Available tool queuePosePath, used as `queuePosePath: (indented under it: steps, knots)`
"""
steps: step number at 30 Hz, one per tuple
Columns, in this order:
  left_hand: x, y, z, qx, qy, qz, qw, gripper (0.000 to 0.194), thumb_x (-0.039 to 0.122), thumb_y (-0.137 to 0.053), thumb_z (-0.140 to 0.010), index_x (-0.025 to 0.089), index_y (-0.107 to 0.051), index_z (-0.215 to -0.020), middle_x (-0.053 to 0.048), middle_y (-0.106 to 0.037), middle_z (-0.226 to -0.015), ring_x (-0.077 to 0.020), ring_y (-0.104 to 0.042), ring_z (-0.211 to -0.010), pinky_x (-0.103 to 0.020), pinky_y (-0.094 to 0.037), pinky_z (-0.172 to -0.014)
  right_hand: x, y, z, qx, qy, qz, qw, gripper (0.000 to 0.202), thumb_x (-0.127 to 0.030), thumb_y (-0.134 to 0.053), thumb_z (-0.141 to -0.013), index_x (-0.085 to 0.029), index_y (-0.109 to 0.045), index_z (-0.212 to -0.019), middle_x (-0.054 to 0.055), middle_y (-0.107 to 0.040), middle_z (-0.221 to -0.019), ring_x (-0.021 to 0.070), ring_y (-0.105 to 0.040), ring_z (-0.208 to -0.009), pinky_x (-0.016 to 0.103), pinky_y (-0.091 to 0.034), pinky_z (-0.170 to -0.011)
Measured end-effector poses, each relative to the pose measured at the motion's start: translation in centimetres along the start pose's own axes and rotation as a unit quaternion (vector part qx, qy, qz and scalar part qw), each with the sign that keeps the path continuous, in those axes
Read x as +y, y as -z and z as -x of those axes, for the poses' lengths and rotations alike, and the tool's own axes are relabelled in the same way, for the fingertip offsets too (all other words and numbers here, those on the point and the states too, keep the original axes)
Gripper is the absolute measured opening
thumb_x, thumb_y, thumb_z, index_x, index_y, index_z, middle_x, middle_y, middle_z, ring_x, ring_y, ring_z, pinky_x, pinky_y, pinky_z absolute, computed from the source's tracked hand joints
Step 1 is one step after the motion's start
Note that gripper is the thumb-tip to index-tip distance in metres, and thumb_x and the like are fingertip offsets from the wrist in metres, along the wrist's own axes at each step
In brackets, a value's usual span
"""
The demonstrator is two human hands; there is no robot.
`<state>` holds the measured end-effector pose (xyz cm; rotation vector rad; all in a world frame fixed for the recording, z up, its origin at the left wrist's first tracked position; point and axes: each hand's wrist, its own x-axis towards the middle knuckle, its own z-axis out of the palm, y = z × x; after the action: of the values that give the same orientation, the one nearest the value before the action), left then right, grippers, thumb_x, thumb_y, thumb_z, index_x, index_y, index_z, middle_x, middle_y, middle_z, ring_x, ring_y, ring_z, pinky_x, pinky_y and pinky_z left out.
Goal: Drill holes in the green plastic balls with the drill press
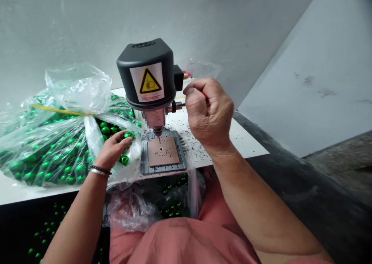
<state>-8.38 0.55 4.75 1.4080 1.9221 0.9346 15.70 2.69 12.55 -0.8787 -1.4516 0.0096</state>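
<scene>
My left hand (112, 150) pinches a shiny green ball (128, 134) between thumb and fingers, at the mouth of a clear plastic bag (84, 82) full of such balls. Another green ball (124, 160) lies just below this hand. To the right of the black drill press (145, 72), my right hand (209, 115) is closed around the red-tipped end of its lever (207, 98). The thin drill bit (159, 139) points down above a small square wooden board (164, 157) with a hole in it. The board rests on the grey press base (182, 155).
Dark shavings are scattered over the white table (247, 144) right of the press. A yellow tie (58, 109) lies across the bag. Below the table edge, clear plastic (133, 210) sits at my lap, and more green balls (171, 209) lie underneath. A grey wall stands behind.
</scene>
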Motion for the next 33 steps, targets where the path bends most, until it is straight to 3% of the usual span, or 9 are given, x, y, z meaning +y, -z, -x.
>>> queuePosePath:
  steps: [2,4,6,8,13,16,22,27,33]
  knots:
    - [0.2,-0.5,1.3,-0.077,0.053,0.220,0.971,0.048,0.045,-0.060,-0.069,0.016,-0.056,-0.107,-0.009,-0.062,-0.102,-0.0145,-0.058,-0.072,-0.028,-0.048,-0.064,0.0,0.0,0.0,0.004,-0.003,0.003,1.000,0.015,-0.024,-0.042,-0.080,-0.020,-0.055,-0.073,-0.002,-0.057,-0.067,0.0068,-0.047,-0.058,0.023,-0.043,-0.060]
    - [0.2,-1.3,2.0,-0.126,0.109,0.349,0.922,0.035,0.039,-0.062,-0.069,0.015,-0.059,-0.094,-0.007,-0.063,-0.097,-0.0101,-0.056,-0.065,-0.024,-0.047,-0.057,0.0,-0.1,0.1,0.004,-0.002,0.004,1.000,0.015,-0.024,-0.042,-0.080,-0.020,-0.054,-0.073,-0.002,-0.057,-0.067,0.0069,-0.047,-0.059,0.023,-0.042,-0.061]
    - [0.2,-2.2,2.3,-0.142,0.148,0.401,0.893,0.024,0.034,-0.062,-0.070,0.015,-0.059,-0.085,-0.006,-0.063,-0.090,-0.0092,-0.055,-0.064,-0.022,-0.047,-0.057,0.0,0.0,0.1,-0.002,-0.004,0.005,1.000,0.015,-0.025,-0.041,-0.081,-0.020,-0.054,-0.074,-0.002,-0.056,-0.067,0.0069,-0.047,-0.059,0.023,-0.042,-0.061]
    - [0.1,-3.0,2.4,-0.145,0.160,0.403,0.889,0.022,0.031,-0.062,-0.069,0.016,-0.059,-0.083,-0.005,-0.063,-0.085,-0.0103,-0.057,-0.066,-0.023,-0.048,-0.058,-0.1,0.1,0.1,-0.009,-0.008,0.009,1.000,0.016,-0.025,-0.041,-0.081,-0.021,-0.054,-0.074,-0.002,-0.056,-0.067,0.0071,-0.047,-0.059,0.023,-0.042,-0.061]
    - [0.2,-4.8,2.3,-0.153,0.082,0.225,0.959,0.042,0.033,-0.070,-0.059,0.014,-0.058,-0.095,-0.004,-0.065,-0.083,-0.0123,-0.060,-0.066,-0.024,-0.047,-0.060,-0.1,0.2,0.2,-0.017,-0.014,0.020,1.000,0.014,-0.025,-0.041,-0.081,-0.021,-0.053,-0.073,-0.002,-0.056,-0.068,0.0071,-0.048,-0.060,0.022,-0.043,-0.062]
    - [0.6,-5.4,2.1,-0.158,0.006,0.077,0.984,0.039,0.035,-0.068,-0.059,0.012,-0.061,-0.090,-0.004,-0.066,-0.078,-0.0140,-0.059,-0.066,-0.026,-0.047,-0.061,-0.1,0.3,0.2,-0.021,-0.014,0.021,0.999,0.016,-0.027,-0.041,-0.082,-0.020,-0.052,-0.074,-0.002,-0.055,-0.068,0.0067,-0.048,-0.061,0.022,-0.043,-0.063]
    - [1.6,-6.1,1.6,-0.133,-0.083,-0.106,0.982,0.031,0.036,-0.057,-0.068,0.019,-0.065,-0.093,-0.002,-0.068,-0.085,-0.0175,-0.061,-0.079,-0.029,-0.046,-0.073,0.0,0.3,0.2,-0.029,-0.013,0.019,0.999,0.015,-0.028,-0.040,-0.083,-0.020,-0.051,-0.076,-0.002,-0.054,-0.068,0.0060,-0.050,-0.062,0.021,-0.043,-0.063]
    - [1.6,-6.7,1.2,-0.136,-0.091,-0.130,0.978,0.038,0.038,-0.057,-0.069,0.020,-0.064,-0.102,-0.002,-0.069,-0.092,-0.0179,-0.061,-0.083,-0.028,-0.045,-0.076,-0.1,0.4,0.2,-0.031,-0.016,0.022,0.999,0.014,-0.028,-0.041,-0.082,-0.021,-0.050,-0.075,-0.002,-0.054,-0.068,0.0063,-0.049,-0.061,0.021,-0.043,-0.062]
    - [1.5,-7.1,0.8,-0.124,-0.082,-0.158,0.976,0.044,0.041,-0.059,-0.067,0.021,-0.064,-0.106,-0.001,-0.069,-0.082,-0.0165,-0.061,-0.073,-0.025,-0.044,-0.065,-0.2,0.4,-0.9,-0.046,-0.029,0.028,0.998,0.015,-0.027,-0.041,-0.082,-0.021,-0.050,-0.072,-0.003,-0.050,-0.061,0.0067,-0.045,-0.057,0.021,-0.040,-0.058]
